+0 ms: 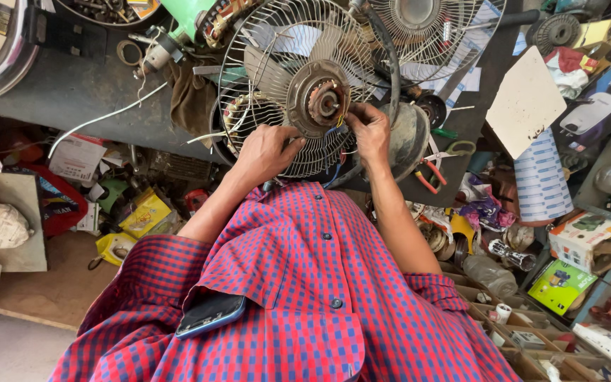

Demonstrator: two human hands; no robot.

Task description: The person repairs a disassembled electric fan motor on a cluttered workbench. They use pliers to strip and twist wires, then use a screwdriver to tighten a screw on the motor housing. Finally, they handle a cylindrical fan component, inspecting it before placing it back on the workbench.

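The fan motor sat at the centre of a round wire fan guard, which stood on the dark bench directly ahead of the person. The left hand rested against the lower part of the guard, just below and left of the motor, with its fingers curled loosely onto the wires; whether they gripped a wire could not be told. The right hand was raised beside the right edge of the motor, its fingers pinched together on thin coloured wires leaving the motor housing. A second wire guard lay further away to the right, partly overlapping the first. Red-handled pliers lay on the bench near the right wrist. A white cable ran across the bench to the left. A phone sat in the pocket of the red and blue checked shirt
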